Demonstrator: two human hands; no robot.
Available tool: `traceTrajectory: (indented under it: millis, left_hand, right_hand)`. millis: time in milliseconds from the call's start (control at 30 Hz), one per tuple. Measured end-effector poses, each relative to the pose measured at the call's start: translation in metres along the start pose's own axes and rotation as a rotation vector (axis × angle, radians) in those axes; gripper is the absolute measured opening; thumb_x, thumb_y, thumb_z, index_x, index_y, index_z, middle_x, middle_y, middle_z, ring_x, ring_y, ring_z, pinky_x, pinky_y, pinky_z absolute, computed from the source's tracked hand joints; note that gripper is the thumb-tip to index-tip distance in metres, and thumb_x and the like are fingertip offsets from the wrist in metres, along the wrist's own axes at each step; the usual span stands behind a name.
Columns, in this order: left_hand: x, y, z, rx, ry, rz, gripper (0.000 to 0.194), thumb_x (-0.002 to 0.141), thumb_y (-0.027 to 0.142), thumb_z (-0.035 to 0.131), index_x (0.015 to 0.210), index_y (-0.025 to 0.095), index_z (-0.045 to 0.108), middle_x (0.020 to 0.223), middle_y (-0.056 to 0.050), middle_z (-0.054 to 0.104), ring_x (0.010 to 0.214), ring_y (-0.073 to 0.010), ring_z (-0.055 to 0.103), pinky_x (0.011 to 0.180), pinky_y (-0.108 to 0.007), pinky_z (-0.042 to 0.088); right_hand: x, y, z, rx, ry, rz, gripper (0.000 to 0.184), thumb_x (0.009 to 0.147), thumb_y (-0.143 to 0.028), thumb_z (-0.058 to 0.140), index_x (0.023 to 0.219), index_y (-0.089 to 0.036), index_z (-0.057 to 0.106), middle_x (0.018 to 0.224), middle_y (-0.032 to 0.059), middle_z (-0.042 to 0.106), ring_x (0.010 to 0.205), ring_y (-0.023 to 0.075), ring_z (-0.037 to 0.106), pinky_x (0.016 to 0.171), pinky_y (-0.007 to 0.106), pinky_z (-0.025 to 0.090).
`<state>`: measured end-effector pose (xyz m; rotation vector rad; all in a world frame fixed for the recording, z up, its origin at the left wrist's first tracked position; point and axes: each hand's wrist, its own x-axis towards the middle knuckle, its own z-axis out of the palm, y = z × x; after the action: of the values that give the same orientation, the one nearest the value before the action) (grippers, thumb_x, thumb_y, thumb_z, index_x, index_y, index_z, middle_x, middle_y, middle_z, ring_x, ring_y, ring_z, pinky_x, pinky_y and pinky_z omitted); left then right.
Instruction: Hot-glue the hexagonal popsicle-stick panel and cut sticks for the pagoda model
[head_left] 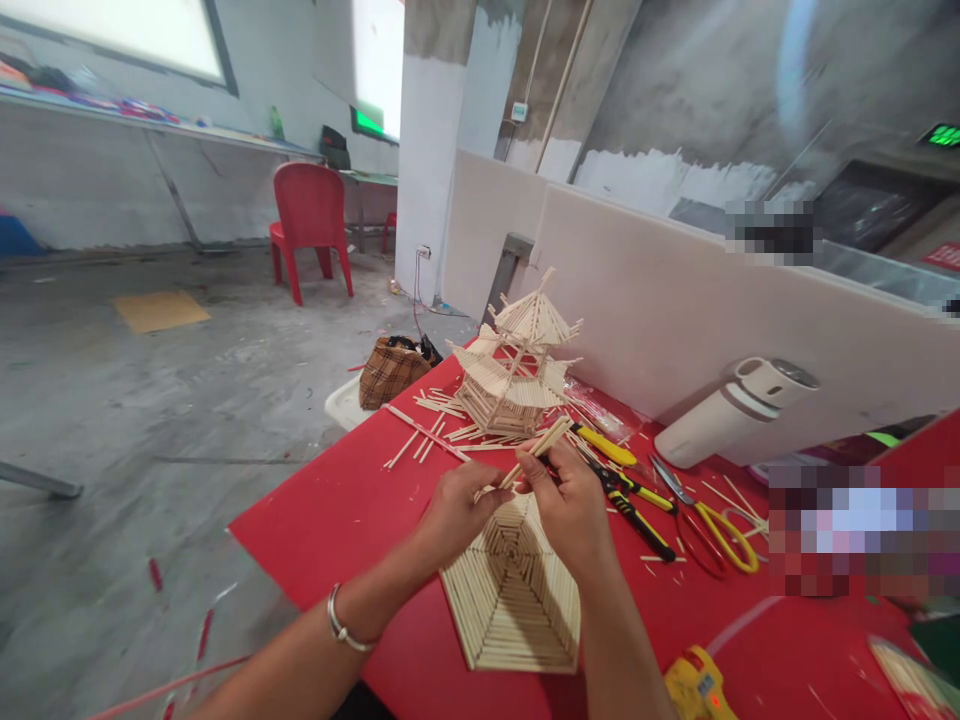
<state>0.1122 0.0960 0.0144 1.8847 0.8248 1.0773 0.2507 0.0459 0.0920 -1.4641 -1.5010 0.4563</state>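
Between my two hands, over the table, is a small bundle of thin wooden sticks (553, 436). My left hand (466, 508) pinches its lower end, and my right hand (562, 495) grips it further up; how many sticks there are I cannot tell. Below my hands a flat hexagonal panel of sticks (517, 630), laid in rings around a centre, rests on the red table. Just beyond stands a pagoda model (517, 375) built from the same sticks, with tiered roofs. Loose sticks (424, 440) lie around its base.
Right of my hands lie a yellow cutter knife (604, 446), black-and-yellow pliers (637, 520) and yellow-handled scissors (724, 535). A yellow glue gun (699, 685) is at the near edge of view. A white tumbler (724, 415) leans by the partition (637, 300). A red chair (310, 215) stands behind.
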Motion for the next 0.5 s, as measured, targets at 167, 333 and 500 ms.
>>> traceTrajectory:
  millis: [167, 333, 500]
  left_hand:
    - [-0.0008, -0.0012, 0.0013, -0.025, -0.051, -0.009, 0.021, 0.088, 0.028, 0.061, 0.075, 0.014, 0.069, 0.066, 0.000, 0.060, 0.063, -0.0124, 0.052, 0.063, -0.022, 0.038]
    - [0.0007, -0.0070, 0.0006, -0.030, -0.018, -0.001, 0.022, 0.088, 0.030, 0.060, 0.075, 0.014, 0.071, 0.064, 0.000, 0.060, 0.060, -0.0117, 0.050, 0.060, -0.021, 0.038]
    - [0.0029, -0.0051, -0.0020, -0.037, 0.014, -0.030, 0.028, 0.083, 0.029, 0.064, 0.060, 0.014, 0.067, 0.055, 0.003, 0.050, 0.055, -0.0094, 0.042, 0.054, -0.020, 0.033]
  right_hand:
    - [0.0000, 0.0012, -0.0015, -0.001, 0.007, -0.007, 0.022, 0.096, -0.040, 0.052, 0.094, -0.022, 0.064, 0.089, 0.0046, 0.064, 0.079, 0.0190, 0.064, 0.069, 0.030, 0.051]
    - [0.0002, -0.0014, 0.0031, 0.046, 0.031, 0.001, 0.021, 0.094, -0.041, 0.057, 0.092, -0.022, 0.066, 0.089, 0.0046, 0.065, 0.077, 0.0182, 0.064, 0.067, 0.029, 0.053]
    - [-0.0006, -0.0038, 0.0046, 0.085, 0.066, 0.039, 0.023, 0.092, -0.042, 0.058, 0.094, -0.021, 0.065, 0.091, 0.0050, 0.067, 0.075, 0.0174, 0.063, 0.064, 0.028, 0.053]
